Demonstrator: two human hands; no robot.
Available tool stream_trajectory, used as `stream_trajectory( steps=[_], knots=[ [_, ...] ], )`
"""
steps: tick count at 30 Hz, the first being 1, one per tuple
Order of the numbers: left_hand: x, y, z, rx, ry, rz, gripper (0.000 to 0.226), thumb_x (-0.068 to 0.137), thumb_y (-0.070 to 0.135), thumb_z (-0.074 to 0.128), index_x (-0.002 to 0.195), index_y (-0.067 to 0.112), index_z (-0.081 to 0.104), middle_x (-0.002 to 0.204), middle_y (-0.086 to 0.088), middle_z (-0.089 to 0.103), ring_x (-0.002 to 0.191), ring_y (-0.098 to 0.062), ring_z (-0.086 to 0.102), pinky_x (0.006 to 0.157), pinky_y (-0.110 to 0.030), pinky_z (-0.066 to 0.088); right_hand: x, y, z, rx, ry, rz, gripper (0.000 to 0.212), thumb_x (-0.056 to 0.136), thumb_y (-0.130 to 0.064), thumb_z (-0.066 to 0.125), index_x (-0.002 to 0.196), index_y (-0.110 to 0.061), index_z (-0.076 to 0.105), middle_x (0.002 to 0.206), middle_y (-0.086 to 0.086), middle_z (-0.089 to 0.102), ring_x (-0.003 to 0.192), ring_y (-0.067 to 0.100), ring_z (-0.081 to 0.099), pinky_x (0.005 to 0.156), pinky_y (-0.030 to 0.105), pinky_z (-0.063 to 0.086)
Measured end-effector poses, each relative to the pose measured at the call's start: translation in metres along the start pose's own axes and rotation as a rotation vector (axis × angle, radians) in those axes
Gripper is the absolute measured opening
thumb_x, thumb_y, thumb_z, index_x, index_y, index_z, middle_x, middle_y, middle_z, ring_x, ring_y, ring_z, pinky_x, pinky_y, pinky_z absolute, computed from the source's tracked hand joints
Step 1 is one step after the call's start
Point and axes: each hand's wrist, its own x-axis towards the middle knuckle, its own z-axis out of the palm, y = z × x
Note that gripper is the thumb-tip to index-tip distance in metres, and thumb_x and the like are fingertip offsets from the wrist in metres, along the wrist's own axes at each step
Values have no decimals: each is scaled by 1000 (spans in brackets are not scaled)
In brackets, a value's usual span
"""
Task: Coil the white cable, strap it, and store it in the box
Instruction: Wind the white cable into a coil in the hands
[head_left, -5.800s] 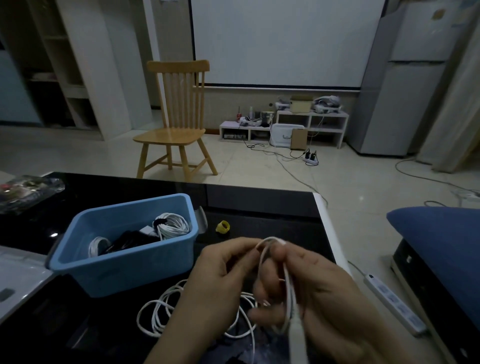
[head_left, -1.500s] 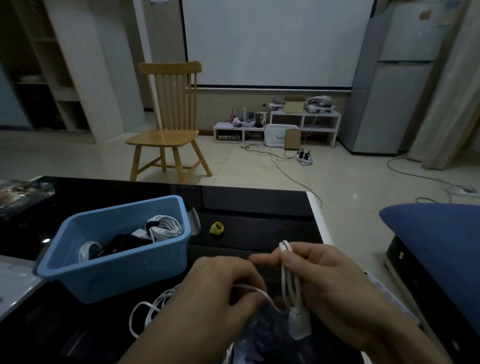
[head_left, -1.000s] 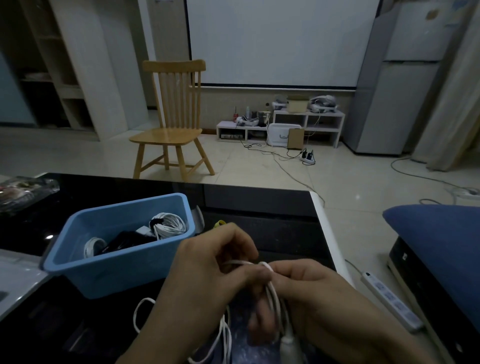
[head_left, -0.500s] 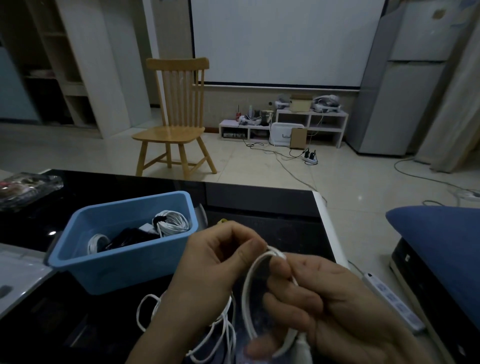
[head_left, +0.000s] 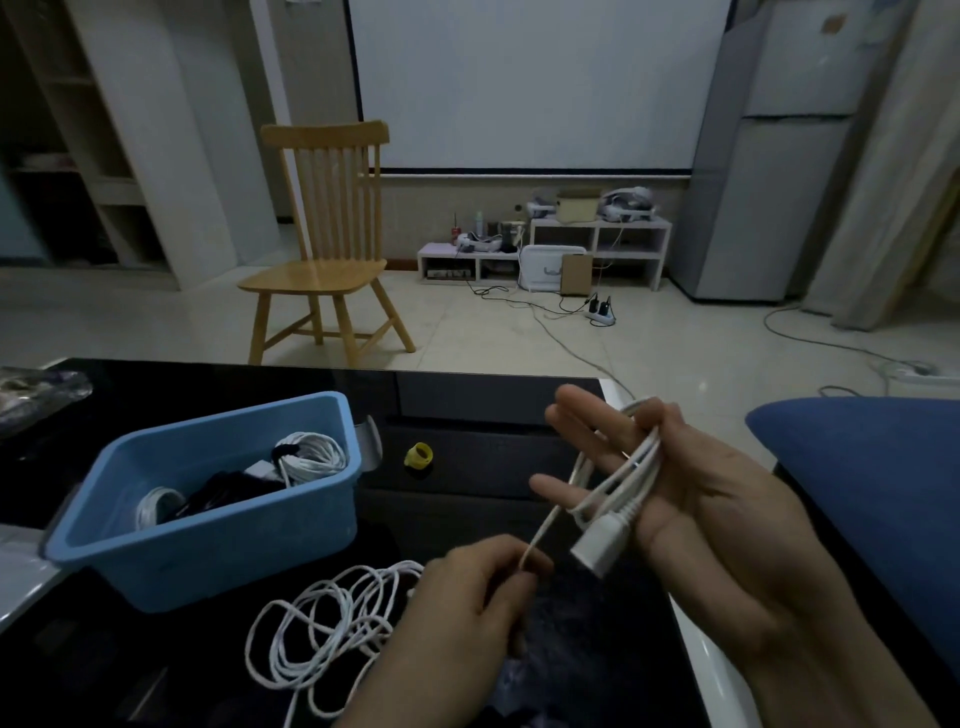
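My right hand (head_left: 691, 499) is raised palm-up with its fingers spread, and a few loops of the white cable (head_left: 618, 480) lie across the palm, pinned by the thumb. The cable's white plug end (head_left: 597, 548) hangs below those loops. My left hand (head_left: 467, 597) pinches the cable lower down, so a taut strand runs between the two hands. The loose remainder of the cable (head_left: 332, 629) lies tangled on the black table (head_left: 498, 410). The blue box (head_left: 208, 499) stands at the left and holds other coiled cables.
A small yellow ring (head_left: 418, 455) lies on the table beyond the box. A clear plastic bag (head_left: 36, 387) sits at the far left edge. A blue cushion (head_left: 862, 483) is to the right of the table. A wooden chair (head_left: 327, 244) stands behind.
My hands have moved apart: the right one rose and opened its fingers with the loops in the palm, while the left dropped down along the cable, drawing a strand tight.
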Motion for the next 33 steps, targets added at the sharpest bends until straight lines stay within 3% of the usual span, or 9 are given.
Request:
stream_trajectory(
  steps=[6,9,11,14,19,23,26,29,33],
  knots=[
    [-10,5,1,207,-34,22,23,93,18,59,101,36,70,71,23,68,77,17,59,64,-2,39,-12,-4,0,-152,103,-76,18,90,-25,47,100,-13,56,121,17,72,118,34,65,91,75,46],
    [-17,10,-4,282,-7,82,25,86,35,54,103,35,73,84,22,68,90,12,59,73,-1,37,-14,-2,2,-238,151,-76,27,83,-26,49,101,-9,59,120,13,73,119,31,64,92,72,47],
    [-22,14,-11,355,44,159,30,79,45,51,100,38,71,78,18,65,88,11,57,74,-1,36,-16,2,1,-282,142,-75,28,82,-27,51,97,-8,64,120,10,73,121,29,63,90,70,49],
    [-28,31,-26,429,52,233,21,81,41,56,90,31,73,77,10,66,84,4,60,66,-3,37,-18,7,3,-347,98,-51,26,83,-26,53,88,-15,76,121,6,73,121,25,62,90,67,51],
    [-33,66,-46,558,18,247,19,88,40,63,84,25,73,74,12,67,83,-1,61,65,-10,42,-23,15,10,-470,-9,22,22,96,-10,50,104,-11,70,123,1,73,120,19,64,89,61,55],
    [-32,88,-55,619,-59,229,15,88,38,67,80,25,71,71,11,69,72,-1,64,61,-15,48,-30,19,22,-518,-87,60,21,97,-9,49,106,-10,68,116,4,75,112,17,69,90,52,58],
    [-30,101,-57,704,-110,230,16,90,33,65,78,24,68,68,12,65,67,-1,61,58,-13,44,-33,21,29,-489,-136,73,21,99,-9,48,107,-4,67,98,11,76,89,23,72,82,42,57],
    [-26,112,-61,744,-126,238,12,88,30,68,79,23,70,72,10,70,68,-3,63,63,-14,47,-36,19,34,-567,-150,49,21,100,-10,48,107,-2,66,85,13,70,77,23,66,77,44,56],
    [-20,127,-64,821,-131,228,15,82,36,73,76,23,70,74,6,70,73,-5,65,77,-30,56,-39,13,34,-624,-141,33,21,100,-11,50,102,-7,70,90,19,71,82,29,66,85,58,56]
  ],
)
